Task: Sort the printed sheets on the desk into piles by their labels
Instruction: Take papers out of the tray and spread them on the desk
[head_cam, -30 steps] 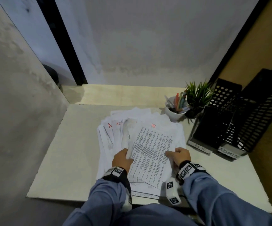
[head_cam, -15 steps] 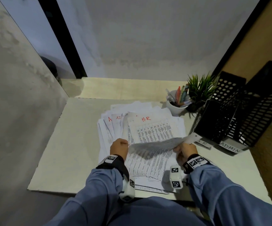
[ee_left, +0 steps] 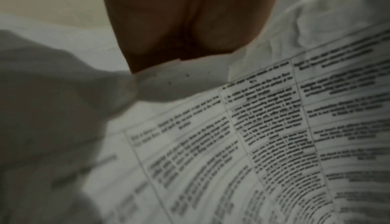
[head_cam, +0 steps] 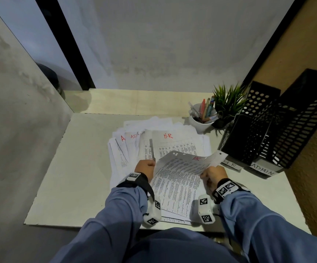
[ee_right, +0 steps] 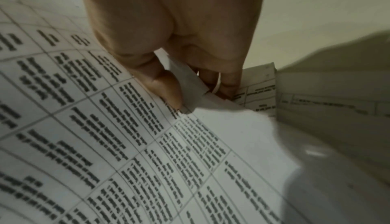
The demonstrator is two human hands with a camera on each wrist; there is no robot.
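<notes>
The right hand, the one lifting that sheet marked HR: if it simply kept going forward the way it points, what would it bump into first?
Probably the black HR file holder. The right hand, pinching the HR sheet, points forward and slightly right, and the sheet's raised corner already lies near the holder's label. Depth is hard to judge.

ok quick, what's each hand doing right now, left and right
Left hand: curled on the left edge of the lifted white printed sheet marked HR in red.
Right hand: pinches that sheet's right edge.
</notes>
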